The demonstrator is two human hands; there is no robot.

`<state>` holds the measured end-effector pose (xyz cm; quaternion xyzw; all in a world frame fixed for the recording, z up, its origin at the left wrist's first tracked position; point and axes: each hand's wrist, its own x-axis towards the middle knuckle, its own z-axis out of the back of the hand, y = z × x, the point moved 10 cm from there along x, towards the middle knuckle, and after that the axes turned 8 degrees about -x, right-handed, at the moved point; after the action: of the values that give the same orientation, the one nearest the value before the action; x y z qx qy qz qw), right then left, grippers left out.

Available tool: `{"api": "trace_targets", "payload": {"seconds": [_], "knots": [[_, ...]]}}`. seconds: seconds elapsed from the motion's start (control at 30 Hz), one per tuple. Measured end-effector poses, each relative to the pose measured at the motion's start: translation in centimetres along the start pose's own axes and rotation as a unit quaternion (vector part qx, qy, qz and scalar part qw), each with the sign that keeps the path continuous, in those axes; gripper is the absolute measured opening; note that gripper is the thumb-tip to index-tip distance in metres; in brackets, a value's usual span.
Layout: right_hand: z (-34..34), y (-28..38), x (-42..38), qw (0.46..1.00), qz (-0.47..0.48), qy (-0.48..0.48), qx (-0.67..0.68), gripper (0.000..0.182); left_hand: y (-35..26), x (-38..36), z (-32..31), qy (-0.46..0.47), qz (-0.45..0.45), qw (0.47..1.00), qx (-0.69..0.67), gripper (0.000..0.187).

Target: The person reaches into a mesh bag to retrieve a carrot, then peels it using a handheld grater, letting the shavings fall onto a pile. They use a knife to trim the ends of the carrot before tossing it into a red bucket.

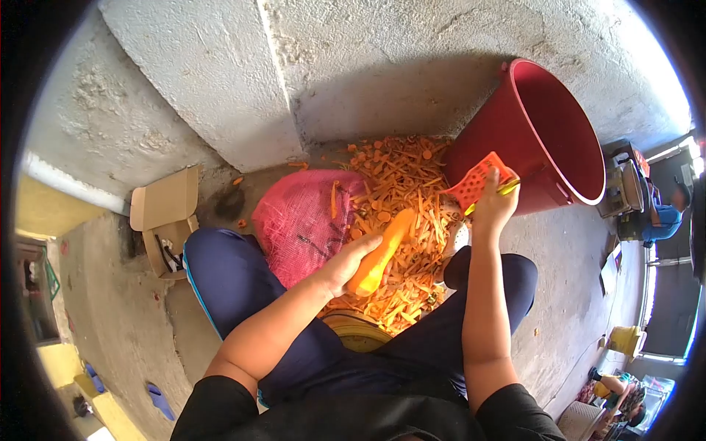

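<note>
My left hand [351, 264] is closed round a large, smooth orange carrot [382, 253], its narrower end pointing up and away. My right hand [495, 202], raised beside the red bucket, is wrapped round a yellow-handled tool [508, 185], most of it hidden by the fingers. Directly at those fingers is a flat orange-red perforated piece [474, 184]; I cannot tell whether it belongs to the tool. Below both hands spreads a heap of carrot peelings and pieces [415, 195]. A pink woven sack [305, 220] lies against the heap on the left.
The tall red bucket [489, 125] leans near the rough wall [382, 44]. An opened cardboard box [165, 195] is at left, blue slippers [159, 400] lower left. Between my legs shows a yellow rim [353, 331]. Two people [665, 220] are off to the right, near a yellow container [625, 340].
</note>
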<state>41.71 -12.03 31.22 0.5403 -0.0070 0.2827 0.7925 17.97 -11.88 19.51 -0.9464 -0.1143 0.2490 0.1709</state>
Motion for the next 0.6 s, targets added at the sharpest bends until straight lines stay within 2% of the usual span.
{"api": "trace_targets", "payload": {"seconds": [0.03, 0.13, 0.2, 0.23, 0.33, 0.43, 0.57, 0.6], "knots": [[-0.6, 0.9, -0.9, 0.999, 0.032, 0.01, 0.009, 0.021, 0.0, 0.1, 0.5, -0.016, 0.008, 1.0, -0.009, 0.034], [-3.2, 2.0, -4.1, 0.989, 0.029, 0.111, 0.093, 0.02, -1.2, -0.2, -0.6, 0.01, -0.031, 0.996, 0.08, 0.042], [-3.6, 3.1, -5.2, 0.986, 0.077, 0.138, 0.049, 0.021, -2.2, 0.0, -0.1, -0.024, -0.097, 0.978, 0.185, 0.048], [-3.6, 3.6, -5.6, 0.986, 0.057, 0.143, 0.055, 0.02, -2.8, -0.1, -0.1, -0.041, -0.129, 0.962, 0.237, 0.052], [-3.6, 2.9, -5.6, 0.985, 0.005, 0.16, 0.066, 0.021, -3.3, -0.2, 0.3, -0.081, -0.129, 0.95, 0.273, 0.055], [-4.0, 2.8, -6.0, 0.978, -0.016, 0.172, 0.116, 0.021, -2.8, 0.4, 1.6, -0.082, -0.088, 0.991, 0.058, 0.053], [-4.5, 3.0, -6.6, 0.981, 0.035, 0.177, 0.077, 0.02, -2.8, 0.4, 1.7, -0.04, -0.059, 0.991, 0.111, 0.047], [-4.7, 3.0, -6.8, 0.978, 0.023, 0.19, 0.084, 0.02, -2.7, 0.2, 1.4, -0.033, -0.047, 0.991, 0.118, 0.045]]}}
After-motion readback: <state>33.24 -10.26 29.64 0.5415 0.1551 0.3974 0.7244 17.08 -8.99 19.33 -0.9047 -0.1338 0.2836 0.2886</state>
